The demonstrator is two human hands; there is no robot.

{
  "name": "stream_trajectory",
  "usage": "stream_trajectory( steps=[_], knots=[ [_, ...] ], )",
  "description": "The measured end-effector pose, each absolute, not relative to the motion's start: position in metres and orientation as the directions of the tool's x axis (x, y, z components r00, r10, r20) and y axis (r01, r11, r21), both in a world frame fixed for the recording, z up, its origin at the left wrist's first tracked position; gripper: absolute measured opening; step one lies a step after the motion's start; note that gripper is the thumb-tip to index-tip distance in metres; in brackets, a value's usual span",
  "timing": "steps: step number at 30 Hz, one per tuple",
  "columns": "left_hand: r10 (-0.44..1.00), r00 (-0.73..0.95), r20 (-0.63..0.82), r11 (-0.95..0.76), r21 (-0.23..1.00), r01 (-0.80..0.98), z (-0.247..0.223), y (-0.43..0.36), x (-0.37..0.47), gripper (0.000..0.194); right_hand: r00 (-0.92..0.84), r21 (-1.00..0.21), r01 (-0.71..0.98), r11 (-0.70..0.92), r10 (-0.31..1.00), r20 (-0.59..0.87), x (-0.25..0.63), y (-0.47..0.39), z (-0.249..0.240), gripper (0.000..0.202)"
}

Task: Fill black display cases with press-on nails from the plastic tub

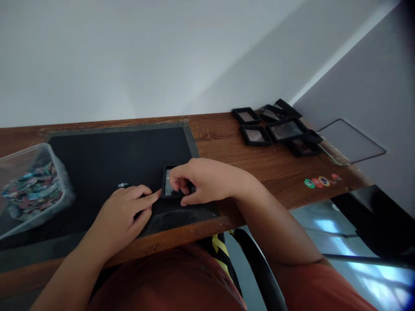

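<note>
Black frame [167, 185] partly under right hand [209, 179] — fingers curled, can't tell if pinching; left hand [125, 211] unclenched, lower — index at frame's left edge.

Dim light; diagonal shadow across wall [259, 69]; glare on floor [378, 280]; right corners darkened.

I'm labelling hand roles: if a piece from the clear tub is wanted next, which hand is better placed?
Probably the left hand: it lies nearer the tub, while the right hand curls over the black frame.
</note>
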State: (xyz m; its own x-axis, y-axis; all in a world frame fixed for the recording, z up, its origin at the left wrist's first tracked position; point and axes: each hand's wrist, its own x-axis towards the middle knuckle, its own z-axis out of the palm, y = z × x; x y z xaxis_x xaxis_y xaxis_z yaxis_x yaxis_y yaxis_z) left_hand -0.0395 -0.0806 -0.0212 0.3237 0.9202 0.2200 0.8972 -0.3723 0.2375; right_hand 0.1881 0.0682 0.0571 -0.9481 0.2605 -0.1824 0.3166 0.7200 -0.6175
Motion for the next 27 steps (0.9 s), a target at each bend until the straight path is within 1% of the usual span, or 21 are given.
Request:
stream_trajectory(
  steps=[5, 9, 12, 18, 21, 24, 27],
  knots=[
    [0.898, 0.385, 0.214, -0.422, 0.166, 0.891, -0.0209, -0.0820, -0.0407, 0.044, -0.955, -0.660, 0.294, 0.691, 0.229, -0.186, 0.1899, 0.0709, 0.0577, 0.029],
    [0.902, 0.382, 0.200, -0.408, 0.108, 0.907, -0.0214, -0.0813, -0.0374, 0.047, -0.950, -0.679, 0.312, 0.665, 0.229, -0.212, 0.1905, 0.0732, 0.0568, 0.034],
    [0.906, 0.377, 0.190, -0.399, 0.088, 0.913, -0.0212, -0.0809, -0.0346, 0.049, -0.946, -0.673, 0.323, 0.665, 0.237, -0.220, 0.1906, 0.0732, 0.0563, 0.037],
    [0.904, 0.387, 0.179, -0.404, 0.069, 0.912, -0.0208, -0.0816, -0.0335, 0.049, -0.950, -0.676, 0.312, 0.668, 0.229, -0.212, 0.1916, 0.0730, 0.0568, 0.036],
    [0.909, 0.366, 0.199, -0.393, 0.117, 0.912, -0.0226, -0.0819, -0.0364, 0.047, -0.944, -0.675, 0.329, 0.661, 0.234, -0.231, 0.1926, 0.0734, 0.0582, 0.037],
    [0.916, 0.336, 0.220, -0.380, 0.209, 0.901, -0.0242, -0.0830, -0.0400, 0.044, -0.936, -0.668, 0.351, 0.656, 0.232, -0.264, 0.1933, 0.0740, 0.0594, 0.037],
    [0.937, 0.267, 0.227, -0.329, 0.309, 0.892, -0.0239, -0.0851, -0.0424, 0.037, -0.933, -0.665, 0.357, 0.656, 0.218, -0.286, 0.1930, 0.0743, 0.0597, 0.035]
  ],
)
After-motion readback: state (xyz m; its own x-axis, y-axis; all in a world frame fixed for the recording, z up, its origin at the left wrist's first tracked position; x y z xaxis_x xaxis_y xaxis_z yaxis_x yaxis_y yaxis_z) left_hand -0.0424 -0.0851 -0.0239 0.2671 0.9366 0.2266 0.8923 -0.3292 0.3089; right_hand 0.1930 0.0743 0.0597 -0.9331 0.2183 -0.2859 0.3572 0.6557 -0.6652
